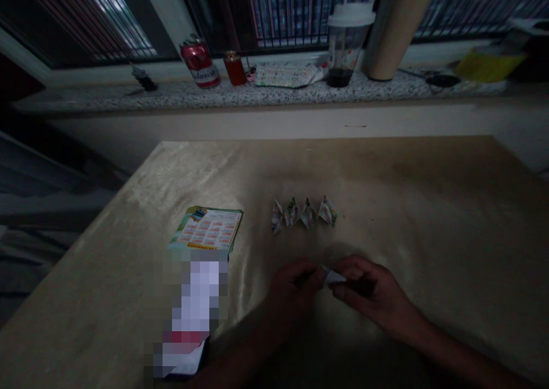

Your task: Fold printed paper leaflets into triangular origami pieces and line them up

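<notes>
A small piece of folded paper (332, 276) is pinched between both hands above the near middle of the table. My left hand (295, 286) grips its left end, fingers closed. From the other side, my right hand (372, 290) holds its right end between thumb and fingers. Just beyond the hands stand several folded paper shapes (307, 215) in a short row, pointed at their tops and printed with faint colours. To their left lies a stack of printed sheets (210, 229), its top one showing a grid of red and white blocks.
A blurred-out bright rectangle (195, 303) lies near the left forearm on the cloth-covered table (429, 217). Along the granite windowsill (171, 98) stand a red can (199, 63), an orange-red lighter-like item (235, 68), a lidded plastic cup (345, 46) and a cardboard tube (398, 28).
</notes>
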Motion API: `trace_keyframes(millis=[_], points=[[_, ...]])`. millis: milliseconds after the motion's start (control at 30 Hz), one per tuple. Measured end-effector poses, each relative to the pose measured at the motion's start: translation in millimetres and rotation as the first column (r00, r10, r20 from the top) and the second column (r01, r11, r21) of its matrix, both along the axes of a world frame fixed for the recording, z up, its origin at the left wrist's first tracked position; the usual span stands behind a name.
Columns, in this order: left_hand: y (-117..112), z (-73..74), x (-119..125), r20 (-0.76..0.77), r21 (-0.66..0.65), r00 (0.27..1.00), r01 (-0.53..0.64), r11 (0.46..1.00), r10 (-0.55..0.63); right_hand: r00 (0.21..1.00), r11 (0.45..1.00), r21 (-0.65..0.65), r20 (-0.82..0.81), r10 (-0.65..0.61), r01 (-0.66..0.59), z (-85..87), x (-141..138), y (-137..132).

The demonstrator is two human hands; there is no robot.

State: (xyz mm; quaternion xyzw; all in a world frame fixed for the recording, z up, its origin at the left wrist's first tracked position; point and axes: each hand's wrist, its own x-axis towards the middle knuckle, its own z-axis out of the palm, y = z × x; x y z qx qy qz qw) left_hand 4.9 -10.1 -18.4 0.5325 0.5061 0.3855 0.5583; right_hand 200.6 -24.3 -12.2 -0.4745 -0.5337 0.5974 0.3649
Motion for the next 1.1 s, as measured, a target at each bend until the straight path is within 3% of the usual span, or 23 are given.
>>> trace_keyframes(millis=[67,233,400,600,867,1100], points=[[-1.7,0.1,-0.6,0.016,-0.017,1.000,0.000,1.000,0.001,0.997,0.997,-0.027,-0.003,0.073,-0.073,2.9,-0.3,3.8],[-1.4,2.9,0.8,0.084,-0.064,0.996,-0.006,0.998,0.011,0.997,0.994,-0.084,0.037,0.069,-0.065,6.4,-7.2,7.9],[1.8,0.3,4.0,0.130,-0.053,0.989,-0.060,0.997,0.067,0.998,0.996,-0.087,0.058,-0.028,0.033,5.0,-23.4,11.8],[4.3,-2.5,2.4,0.130,-0.035,0.983,-0.127,0.991,0.131,0.992,0.992,0.021,-0.002,-0.127,0.127,-3.8,-36.6,4.3],[3.4,-1.7,-0.6,0.089,-0.031,0.983,-0.158,0.987,0.160,0.988,0.980,0.126,-0.015,-0.151,0.152,-14.1,7.1,-20.3],[6.3,4.9,0.2,0.057,-0.027,0.982,-0.180,0.983,0.181,0.983,0.972,0.146,0.000,-0.184,0.182,-5.4,34.6,-33.8]])
